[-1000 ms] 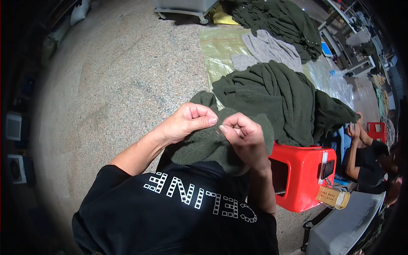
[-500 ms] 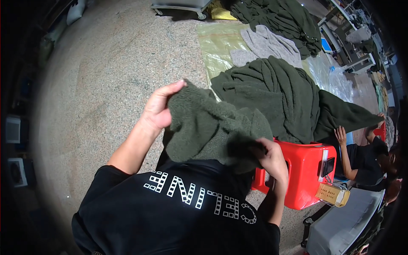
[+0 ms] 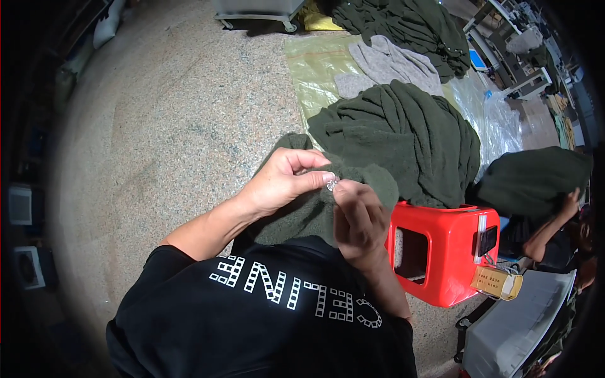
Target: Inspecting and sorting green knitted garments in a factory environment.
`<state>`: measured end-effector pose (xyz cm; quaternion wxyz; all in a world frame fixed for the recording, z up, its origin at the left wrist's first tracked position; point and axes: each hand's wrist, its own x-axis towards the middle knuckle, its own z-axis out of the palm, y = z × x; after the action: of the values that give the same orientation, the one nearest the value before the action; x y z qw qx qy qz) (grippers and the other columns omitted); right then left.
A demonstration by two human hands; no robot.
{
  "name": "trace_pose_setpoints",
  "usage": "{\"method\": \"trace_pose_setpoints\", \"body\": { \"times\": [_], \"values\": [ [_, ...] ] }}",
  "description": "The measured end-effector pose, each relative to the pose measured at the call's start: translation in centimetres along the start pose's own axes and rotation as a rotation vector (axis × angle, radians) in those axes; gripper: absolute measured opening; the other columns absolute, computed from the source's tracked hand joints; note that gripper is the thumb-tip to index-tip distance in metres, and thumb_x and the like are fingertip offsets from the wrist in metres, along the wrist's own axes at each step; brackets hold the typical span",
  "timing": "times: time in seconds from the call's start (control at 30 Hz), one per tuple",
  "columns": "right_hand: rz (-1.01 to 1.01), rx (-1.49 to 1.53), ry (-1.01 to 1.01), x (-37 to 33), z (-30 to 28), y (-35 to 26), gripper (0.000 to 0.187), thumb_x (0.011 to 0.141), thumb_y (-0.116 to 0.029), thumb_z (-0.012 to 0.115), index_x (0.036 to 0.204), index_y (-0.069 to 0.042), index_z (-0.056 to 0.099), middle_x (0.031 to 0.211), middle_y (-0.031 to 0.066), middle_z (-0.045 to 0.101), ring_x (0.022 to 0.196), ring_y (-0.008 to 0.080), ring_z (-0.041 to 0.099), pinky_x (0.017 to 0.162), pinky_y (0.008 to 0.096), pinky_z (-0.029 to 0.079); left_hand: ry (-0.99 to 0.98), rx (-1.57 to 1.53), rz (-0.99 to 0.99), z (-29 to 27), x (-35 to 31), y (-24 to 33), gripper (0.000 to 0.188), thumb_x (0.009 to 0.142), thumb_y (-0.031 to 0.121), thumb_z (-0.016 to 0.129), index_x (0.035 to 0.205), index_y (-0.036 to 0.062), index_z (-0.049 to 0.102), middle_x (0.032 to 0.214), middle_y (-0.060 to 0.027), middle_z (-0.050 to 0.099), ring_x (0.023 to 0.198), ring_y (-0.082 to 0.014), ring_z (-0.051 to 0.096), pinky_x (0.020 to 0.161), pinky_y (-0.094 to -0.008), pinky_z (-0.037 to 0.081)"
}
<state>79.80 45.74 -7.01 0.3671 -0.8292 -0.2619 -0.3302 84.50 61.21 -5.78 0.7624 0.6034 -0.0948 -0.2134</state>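
A dark green fleecy garment (image 3: pixel 287 217) lies bunched over my lap, between my two hands. My left hand (image 3: pixel 277 183) is closed, its thumb and fingers pinching the cloth near its upper middle. At the tip of that thumb shows a small shiny, silvery round piece that looks like a button (image 3: pixel 331 184). From the other side my right hand (image 3: pixel 362 217) is closed with its fingertips on this button. The fingers partly cover both the button and the cloth around it.
A red plastic stool (image 3: pixel 444 246) stands to my right, with a yellow box (image 3: pixel 498 282) at its side. Ahead lie a large dark green cloth heap (image 3: pixel 403 138) and grey cloth (image 3: pixel 397 63) on plastic sheeting (image 3: pixel 309 88). A co-worker's arm (image 3: pixel 545 236) handles green cloth at the far right.
My hands have come together from opposite sides of the garment, and the shiny button now shows between them. The co-worker's green cloth has been lifted and spread at the right.
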Motion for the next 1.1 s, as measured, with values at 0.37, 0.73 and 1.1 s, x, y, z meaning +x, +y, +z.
{"method": "trace_pose_setpoints", "body": {
  "times": [0.37,0.73,1.1],
  "values": [
    [0.059,-0.019,-0.042,-1.2,0.3,0.1,0.03,0.063,0.012,0.058,0.09,0.0,0.056,0.087,0.012,0.056,0.072,0.0256,0.058,0.057,0.0305,0.048,-0.113,0.263,0.172,-1.0,-0.5,-0.3,0.016,0.078,0.001,0.062,0.094,-0.0034,0.061,0.084,-0.0059,0.061,0.08,-0.0109,0.057,0.071,-0.0225,0.045],
    [0.341,0.424,-0.216,-0.1,-0.7,0.6,0.034,0.062,0.012,0.056,0.091,-0.004,0.053,0.09,0.0109,0.057,0.073,0.024,0.057,0.062,0.028,0.046,-0.239,0.665,0.513,-2.2,-1.1,-0.3,0.016,0.066,-0.007,0.059,0.081,-0.0022,0.062,0.083,-0.0109,0.061,0.069,-0.0197,0.06,0.059,-0.0274,0.048],
    [-0.009,0.007,0.124,-2.3,1.7,0.6,0.025,0.065,0.006,0.063,0.087,0.0,0.055,0.087,0.011,0.054,0.07,0.0236,0.058,0.056,0.0295,0.048,0.087,0.782,0.894,-0.6,-2.0,-2.7,0.017,0.063,-0.009,0.06,0.077,0.0011,0.058,0.084,-0.0136,0.061,0.066,-0.0193,0.06,0.051,-0.0259,0.046]
  ]
}}
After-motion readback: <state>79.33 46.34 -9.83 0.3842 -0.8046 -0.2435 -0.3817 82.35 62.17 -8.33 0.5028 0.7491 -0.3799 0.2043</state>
